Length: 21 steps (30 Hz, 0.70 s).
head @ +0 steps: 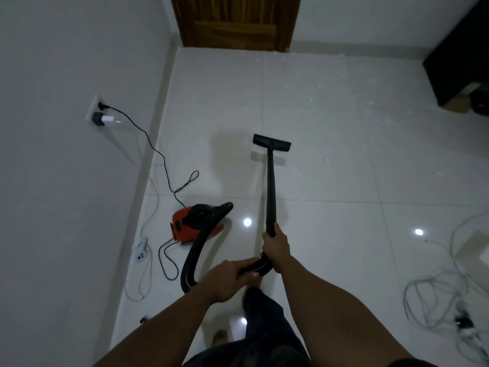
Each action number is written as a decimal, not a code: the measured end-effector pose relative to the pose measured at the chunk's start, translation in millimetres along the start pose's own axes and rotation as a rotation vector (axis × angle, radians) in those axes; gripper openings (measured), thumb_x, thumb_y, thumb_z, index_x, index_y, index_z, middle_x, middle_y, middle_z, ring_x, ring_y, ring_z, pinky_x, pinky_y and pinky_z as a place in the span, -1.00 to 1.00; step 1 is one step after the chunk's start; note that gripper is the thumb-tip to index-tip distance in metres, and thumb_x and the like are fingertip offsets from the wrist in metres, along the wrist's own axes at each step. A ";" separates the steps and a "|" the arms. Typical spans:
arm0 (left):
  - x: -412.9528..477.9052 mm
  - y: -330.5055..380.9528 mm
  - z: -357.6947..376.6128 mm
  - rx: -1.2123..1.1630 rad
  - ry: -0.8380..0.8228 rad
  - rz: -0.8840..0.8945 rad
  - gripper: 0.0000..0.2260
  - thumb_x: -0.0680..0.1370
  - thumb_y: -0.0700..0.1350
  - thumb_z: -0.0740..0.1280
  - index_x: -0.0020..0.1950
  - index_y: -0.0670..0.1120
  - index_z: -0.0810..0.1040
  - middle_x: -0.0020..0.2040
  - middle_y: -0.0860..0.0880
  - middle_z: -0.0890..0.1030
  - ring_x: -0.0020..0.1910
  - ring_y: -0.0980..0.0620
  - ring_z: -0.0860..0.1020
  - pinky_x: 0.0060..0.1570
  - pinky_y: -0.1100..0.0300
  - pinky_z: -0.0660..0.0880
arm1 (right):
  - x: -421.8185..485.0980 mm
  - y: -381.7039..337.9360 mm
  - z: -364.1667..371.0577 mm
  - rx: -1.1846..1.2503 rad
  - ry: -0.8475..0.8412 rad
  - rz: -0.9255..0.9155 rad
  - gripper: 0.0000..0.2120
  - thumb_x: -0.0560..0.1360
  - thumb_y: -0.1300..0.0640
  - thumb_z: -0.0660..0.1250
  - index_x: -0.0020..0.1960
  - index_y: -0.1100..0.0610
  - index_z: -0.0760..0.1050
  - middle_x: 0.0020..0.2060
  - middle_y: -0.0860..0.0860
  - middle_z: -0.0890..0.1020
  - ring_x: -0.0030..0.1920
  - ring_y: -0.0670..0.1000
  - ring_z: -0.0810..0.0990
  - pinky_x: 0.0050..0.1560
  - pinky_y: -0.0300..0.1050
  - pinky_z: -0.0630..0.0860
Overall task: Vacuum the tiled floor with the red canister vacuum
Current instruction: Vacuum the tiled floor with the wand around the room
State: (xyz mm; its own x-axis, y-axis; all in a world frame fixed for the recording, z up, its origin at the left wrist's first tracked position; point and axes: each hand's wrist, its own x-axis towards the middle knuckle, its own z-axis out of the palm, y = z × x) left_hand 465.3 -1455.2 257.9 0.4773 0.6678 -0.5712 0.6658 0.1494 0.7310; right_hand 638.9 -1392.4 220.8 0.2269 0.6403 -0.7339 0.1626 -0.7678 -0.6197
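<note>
The red canister vacuum (185, 226) sits on the white tiled floor (344, 154) near the left wall. Its black hose (197, 252) curves from the canister down and back up to my hands. My left hand (227, 279) grips the ribbed hose end just below the bend. My right hand (276, 247) is closed around the lower end of the black wand (271, 186). The wand runs forward to the flat black floor nozzle (272, 142), which rests on the tiles in the middle of the room.
The vacuum's black power cord (158, 154) runs to a wall socket (96, 112) on the left. White cables lie by the left wall (144, 250) and in a tangle at the right (436, 295). A wooden door (235, 22) stands ahead, dark furniture (460, 56) at far right. White specks dot the far tiles.
</note>
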 end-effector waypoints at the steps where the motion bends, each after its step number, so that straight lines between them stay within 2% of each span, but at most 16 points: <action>1: -12.9 -5.3 12.3 -0.003 -0.007 0.003 -0.62 0.50 0.51 0.07 0.30 0.68 0.13 0.23 0.02 0.66 0.12 0.07 0.64 0.22 0.03 0.54 | -13.7 14.2 1.0 -0.010 0.005 -0.001 -0.43 0.64 0.09 0.22 0.61 -0.10 0.16 0.01 0.15 0.63 -0.19 0.08 0.60 -0.25 -0.04 0.61; 3: -36.3 -16.6 36.0 0.010 -0.014 0.001 -0.59 0.49 0.52 0.07 0.34 0.65 0.15 0.21 0.00 0.67 0.11 0.08 0.64 0.22 0.02 0.54 | -40.9 40.6 2.3 -0.018 0.006 0.011 -0.43 0.65 0.12 0.21 0.61 -0.08 0.15 0.02 0.10 0.62 -0.17 0.05 0.60 -0.28 -0.13 0.54; 5: -61.1 -28.4 58.4 0.021 -0.040 -0.007 -0.52 0.50 0.52 0.07 0.43 0.56 0.18 0.20 0.01 0.67 0.11 0.08 0.65 0.20 0.00 0.55 | -68.5 67.3 6.0 -0.014 -0.001 0.053 -0.42 0.65 0.13 0.21 0.62 -0.06 0.12 0.11 0.08 0.60 -0.15 0.01 0.58 -0.25 -0.13 0.52; 8: -99.4 -43.1 89.1 0.033 -0.082 -0.034 -0.50 0.51 0.51 0.08 0.45 0.53 0.20 0.21 0.04 0.67 0.11 0.09 0.64 0.19 -0.01 0.56 | -97.7 113.3 16.8 -0.016 0.012 0.094 -0.42 0.64 0.12 0.22 0.62 -0.04 0.14 0.28 0.12 0.56 -0.03 0.05 0.57 -0.03 -0.03 0.58; 10: -119.9 -46.1 99.9 0.060 -0.105 -0.027 -0.52 0.51 0.49 0.08 0.44 0.54 0.18 0.23 0.04 0.66 0.12 0.09 0.63 0.21 0.02 0.55 | -111.5 137.6 24.2 -0.016 0.023 0.135 -0.43 0.63 0.09 0.24 0.61 -0.04 0.20 0.25 0.13 0.58 0.05 0.12 0.60 0.11 0.09 0.61; 14: -143.7 -45.2 117.9 0.085 -0.147 -0.033 -0.46 0.56 0.40 0.13 0.53 0.32 0.28 0.26 0.04 0.64 0.12 0.10 0.62 0.22 0.01 0.54 | -131.2 172.1 26.3 0.020 0.025 0.187 -0.52 0.62 0.08 0.24 0.54 0.03 0.32 0.06 0.09 0.60 0.02 0.14 0.61 0.13 0.16 0.62; 17: -148.6 -42.0 130.1 0.089 -0.165 -0.026 -0.46 0.55 0.41 0.12 0.52 0.34 0.27 0.27 0.04 0.64 0.13 0.10 0.62 0.21 0.05 0.54 | -136.7 187.3 19.6 0.041 0.014 0.212 -0.52 0.61 0.11 0.24 0.52 0.06 0.33 0.07 0.09 0.59 0.05 0.16 0.61 0.14 0.16 0.62; 21: -142.0 -38.5 143.3 0.094 -0.175 -0.019 -0.48 0.55 0.41 0.12 0.52 0.37 0.26 0.19 -0.01 0.68 0.03 0.07 0.64 0.15 0.01 0.57 | -136.9 195.3 6.0 0.052 0.017 0.244 -0.54 0.57 0.19 0.26 0.47 0.11 0.37 0.05 0.14 0.60 0.06 0.20 0.62 0.12 0.20 0.63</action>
State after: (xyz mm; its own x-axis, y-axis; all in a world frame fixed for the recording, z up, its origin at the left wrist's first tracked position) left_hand 454.1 -1660.2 257.4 0.5513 0.5272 -0.6466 0.7221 0.0866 0.6863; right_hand 633.9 -1629.9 198.5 0.2695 0.4350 -0.8592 0.0513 -0.8974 -0.4383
